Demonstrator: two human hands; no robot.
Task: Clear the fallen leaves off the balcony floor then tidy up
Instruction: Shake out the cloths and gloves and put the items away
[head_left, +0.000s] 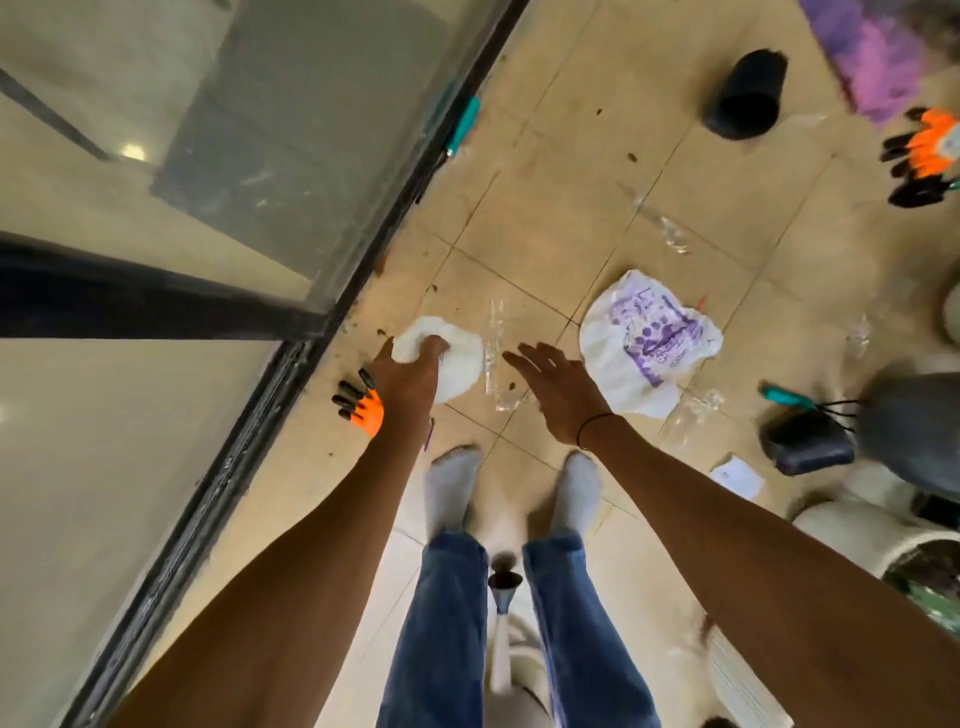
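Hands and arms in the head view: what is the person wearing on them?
Both forearms are bare, with no sleeves in view. The left hand has no glove, ring or watch showing. The right hand is also ungloved; a thin dark band circles its wrist.

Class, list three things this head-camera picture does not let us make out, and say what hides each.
- Orange glove: the left hand covers its palm.
- White bag: contents hidden by its own folds and the hand.
- Printed bag: lettering too small and crumpled to read.
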